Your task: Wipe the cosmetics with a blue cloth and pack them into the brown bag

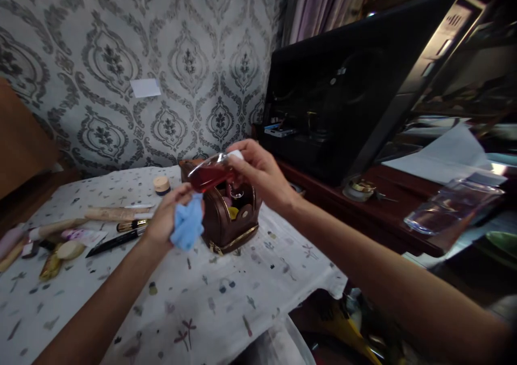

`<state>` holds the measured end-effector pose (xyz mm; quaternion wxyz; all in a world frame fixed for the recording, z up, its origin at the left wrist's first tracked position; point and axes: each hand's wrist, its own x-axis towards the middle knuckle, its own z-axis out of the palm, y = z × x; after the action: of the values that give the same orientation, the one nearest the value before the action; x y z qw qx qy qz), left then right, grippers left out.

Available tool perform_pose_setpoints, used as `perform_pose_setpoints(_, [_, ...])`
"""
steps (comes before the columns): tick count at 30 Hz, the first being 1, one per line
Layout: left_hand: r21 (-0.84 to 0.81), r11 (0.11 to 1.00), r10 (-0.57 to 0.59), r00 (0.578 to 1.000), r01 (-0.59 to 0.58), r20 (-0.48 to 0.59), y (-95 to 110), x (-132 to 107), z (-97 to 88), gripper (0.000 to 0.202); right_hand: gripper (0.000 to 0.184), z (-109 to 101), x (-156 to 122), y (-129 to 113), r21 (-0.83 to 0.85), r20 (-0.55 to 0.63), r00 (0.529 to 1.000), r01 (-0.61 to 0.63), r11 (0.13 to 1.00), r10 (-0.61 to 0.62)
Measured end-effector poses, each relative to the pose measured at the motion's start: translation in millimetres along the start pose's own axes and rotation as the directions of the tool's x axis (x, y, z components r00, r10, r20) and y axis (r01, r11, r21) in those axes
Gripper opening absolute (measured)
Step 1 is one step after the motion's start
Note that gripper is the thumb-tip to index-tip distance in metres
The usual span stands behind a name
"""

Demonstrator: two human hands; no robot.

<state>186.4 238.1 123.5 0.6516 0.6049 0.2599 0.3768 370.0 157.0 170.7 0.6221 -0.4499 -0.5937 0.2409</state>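
A clear bottle of red liquid [208, 177] tilts over the table, its white cap end between the fingers of my right hand [264, 174]. Bunched in my left hand [163, 222] is a light blue cloth [188, 225]. The fingertips of that hand come close to the bottle's base; whether they touch it I cannot tell. Just beneath and behind the bottle stands a brown leather cosmetic bag [236, 236], its gold zip undone. Several small items show inside it, partly hidden by my right hand and the bottle.
Left on the patterned tablecloth [210, 311] lie brushes, tubes and a black pen-like item [115, 242]. A small jar [161, 184] stands behind them. To the right, a large black screen [331, 101] rises from a dark wooden stand, with a clear plastic case [452, 206] on it.
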Motion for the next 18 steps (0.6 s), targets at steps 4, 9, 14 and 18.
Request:
perform_pose_setpoints(4, [0.477, 0.860, 0.013, 0.943, -0.180, 0.333, 0, -13, 36.4, 0.038, 0.031, -40, -3, -12, -0.346, 0.024, 0.997, 0.075, 0.935, -0.071])
perform_pose_setpoints(9, [0.808, 0.471, -0.109, 0.886, -0.354, 0.451, -12, -25, 54.3, 0.035, 0.018, -53, -13, -14, -0.739, 0.248, 0.968, 0.206, 0.642, -0.026])
perform_pose_setpoints(14, [0.865, 0.374, -0.153, 0.898, -0.334, 0.413, -30, -33, 51.7, 0.051, 0.016, -55, -7, -7, -0.795, 0.418, 0.904, 0.316, 0.518, 0.090])
perform_pose_setpoints(18, [0.848, 0.419, -0.175, 0.888, -0.324, 0.426, -31, -34, 46.8, 0.054, 0.011, -49, 2, -2, -0.829, 0.454, 0.864, 0.319, 0.460, 0.219])
